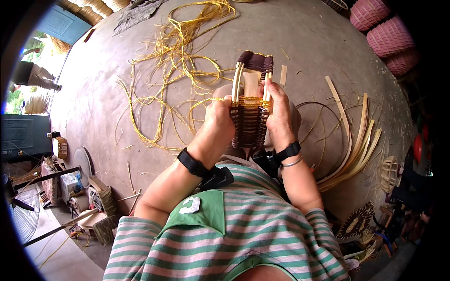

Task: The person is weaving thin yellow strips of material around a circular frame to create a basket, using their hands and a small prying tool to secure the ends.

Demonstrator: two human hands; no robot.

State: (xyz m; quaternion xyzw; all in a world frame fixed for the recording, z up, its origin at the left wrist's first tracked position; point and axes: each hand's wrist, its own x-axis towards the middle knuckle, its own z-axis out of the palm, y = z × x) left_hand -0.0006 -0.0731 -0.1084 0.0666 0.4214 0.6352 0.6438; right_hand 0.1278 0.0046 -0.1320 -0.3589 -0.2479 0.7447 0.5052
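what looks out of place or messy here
The golden-yellow strands lie tangled across the grey floor at upper left, looped over one another with splayed ends; that looks untidy. No damage shows on the dark brown woven piece between the left hand and right hand.

I see the left hand [218,118] gripping the left side of a dark brown woven piece [250,126], the right hand [280,114] holding its other side, thumb up against the pale rail. Gold strands [251,101] cross the piece between those 2 hands. Each wrist wears 1 black band [191,160] (the right adds a silvery bangle [293,162]). Beyond the left hand, I find a loose gold tangle [174,44] on the grey floor [304,37]; to the right, pale strips [360,154] lie in a curved bunch. Pink baskets [391,37] sit at my upper right.
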